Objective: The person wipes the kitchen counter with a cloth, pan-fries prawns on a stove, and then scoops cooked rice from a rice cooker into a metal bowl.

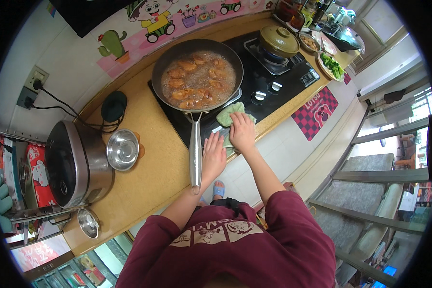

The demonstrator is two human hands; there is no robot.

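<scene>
My right hand (pixel 242 132) presses on a folded green cloth (pixel 231 112) at the front of the black gas stove (pixel 250 81). My left hand (pixel 215 155) lies flat with fingers stretched out beside the pan's metal handle (pixel 195 154), not gripping it. Its fingertips reach the stove's front, near the lower part of the cloth. A dark frying pan (pixel 157 84) sits on the left burner, its handle towards me. Inside, several browned pieces of meat (pixel 187 65) bubble in brown sauce. Part of the cloth is hidden under my right hand.
A lidded clay pot (pixel 280 40) stands over a blue flame on the right burner. Beyond are a plate of green vegetables (pixel 332 66) and a bowl of food (pixel 309 42). On the left stand a metal bowl (pixel 122 149), a rice cooker (pixel 93 162) and power cords (pixel 63 108).
</scene>
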